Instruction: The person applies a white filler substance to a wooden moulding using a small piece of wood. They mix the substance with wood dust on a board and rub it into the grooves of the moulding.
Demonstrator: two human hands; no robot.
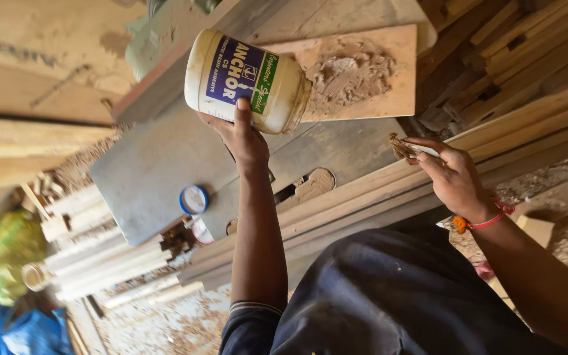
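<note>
Far to the left of our hands we see a green bag point(8, 253) and a blue sheet point(14, 329) on the floor, then a stack of pale wooden strips point(100, 260). Just left of our left forearm a blue-rimmed round lid point(194, 199) lies on a grey metal plate point(146, 177).

Our left hand point(244, 138) is closed around a white plastic adhesive jar point(248, 80), the thumb pressed on its blue and green label. The jar is tipped sideways, with its open, dirty mouth toward a wooden board point(389, 72). On this board, above and between the two hands, lies a heap of brown paste point(350, 73).

Our right hand point(451, 177), with a red thread at the wrist, pinches a small flat scraper point(410, 149) between the fingers; its tip carries brown paste. The hands are well apart.
</note>
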